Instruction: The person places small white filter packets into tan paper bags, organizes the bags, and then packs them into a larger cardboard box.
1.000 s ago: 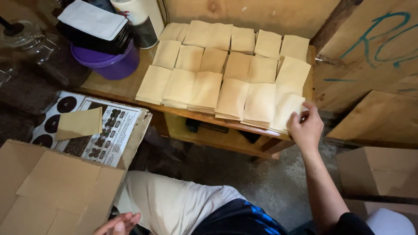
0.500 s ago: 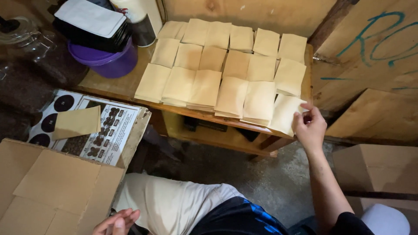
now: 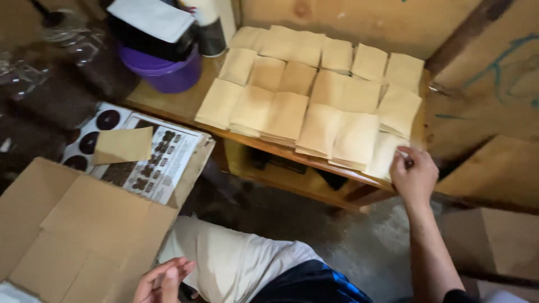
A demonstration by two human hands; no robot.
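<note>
At the bench's right front corner, your right hand (image 3: pixel 414 178) pinches the pale tan paper pouch (image 3: pixel 386 155) lying there, last in overlapping rows of matching tan pouches (image 3: pixel 292 84) across the low wooden bench (image 3: pixel 168 104). Your left hand (image 3: pixel 164 280) rests loosely curled, holding nothing, beside the open cardboard box (image 3: pixel 84 224).

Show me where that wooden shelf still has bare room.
Bare wood shows only on the shelf front left, between the purple bowl and the paper bags. Everywhere else bags overlap to the right edge, where the right hand touches one.
</note>
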